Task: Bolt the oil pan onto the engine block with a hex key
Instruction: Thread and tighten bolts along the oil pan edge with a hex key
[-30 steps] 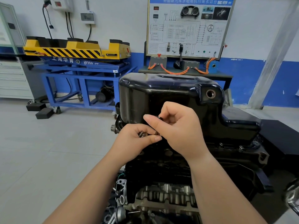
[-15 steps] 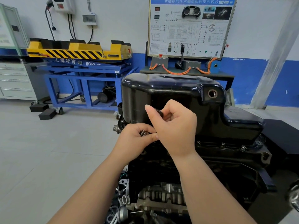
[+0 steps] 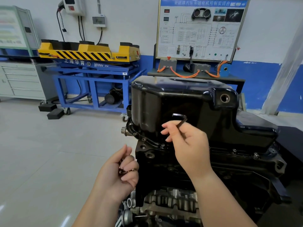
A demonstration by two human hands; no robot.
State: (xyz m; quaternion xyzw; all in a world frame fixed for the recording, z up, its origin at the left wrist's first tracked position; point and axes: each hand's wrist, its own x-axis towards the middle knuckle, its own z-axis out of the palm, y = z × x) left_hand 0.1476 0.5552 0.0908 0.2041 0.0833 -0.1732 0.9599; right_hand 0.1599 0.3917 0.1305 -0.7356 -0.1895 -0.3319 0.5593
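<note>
A glossy black oil pan (image 3: 188,102) sits upside-up on the dark engine block (image 3: 164,169), its flange (image 3: 147,141) showing bolt holes and a bolt head at the front left. My right hand (image 3: 188,141) is raised in front of the pan and pinches a black L-shaped hex key (image 3: 181,119), short arm pointing left. My left hand (image 3: 119,171) is low beside the block's left face, fingers curled round several small bolts (image 3: 124,169).
A blue lift table with a yellow striped top (image 3: 91,63) stands at the back left, a grey drawer cabinet (image 3: 19,79) further left. A wiring training board (image 3: 200,28) stands behind the engine. Grey floor (image 3: 49,153) lies open to the left.
The two hands, which were together at the pan's front flange, have parted. My left hand dropped down and left with the bolts; my right hand lifted the hex key into view.
</note>
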